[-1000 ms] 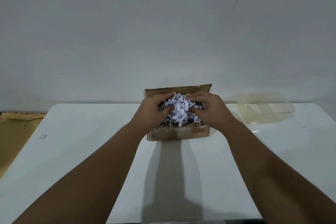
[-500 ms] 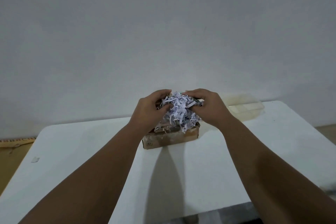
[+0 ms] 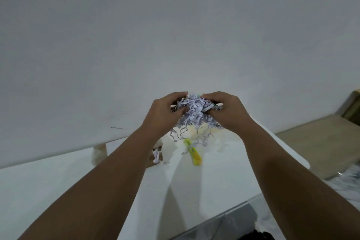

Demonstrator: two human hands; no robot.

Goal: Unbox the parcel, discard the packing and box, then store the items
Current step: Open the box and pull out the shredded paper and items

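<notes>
Both my hands hold up a wad of white shredded packing paper (image 3: pixel 194 111) above the white table (image 3: pixel 58 191). My left hand (image 3: pixel 165 113) pinches its left side and my right hand (image 3: pixel 228 111) its right side. Loose strands hang down from the wad. A bit of something green shows among the shreds by my right fingers. The cardboard box (image 3: pixel 99 154) stands on the table below, blurred and mostly hidden behind my left forearm. Some shreds remain at its right end.
A yellow pen-like item (image 3: pixel 193 154) lies on the table under the wad. The table's right edge runs close beside my right forearm, with tan floor (image 3: pixel 321 142) beyond it. Something dark (image 3: pixel 255 236) sits below the table's near edge.
Both hands have lifted the wad of shredded paper up out of the box. The view has swung to the right, so the box now lies lower left.
</notes>
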